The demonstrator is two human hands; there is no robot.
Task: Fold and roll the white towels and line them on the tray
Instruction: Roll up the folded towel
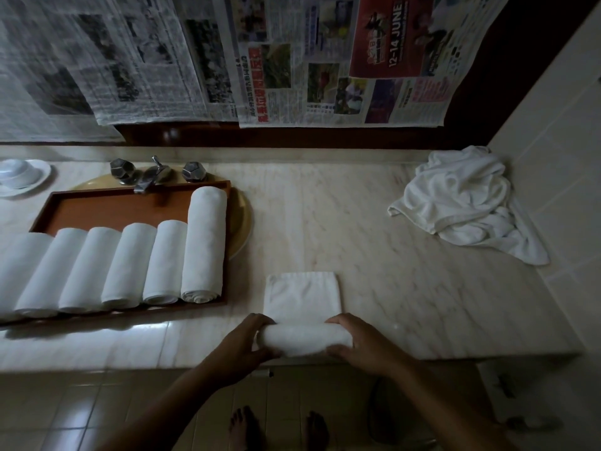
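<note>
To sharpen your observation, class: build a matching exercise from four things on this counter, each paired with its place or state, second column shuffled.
Things:
1 nearest towel
2 crumpled towels
3 longest roll
4 bowl

Places or states:
A right end of the tray
B half rolled, half flat
C far left, on a plate
D heaped in the counter's right corner

Pairs: 1-B, 2-D, 3-A, 4-C

White rolled towels lie in a reddish-brown tray on a cream, faintly veined marble counter.
</note>
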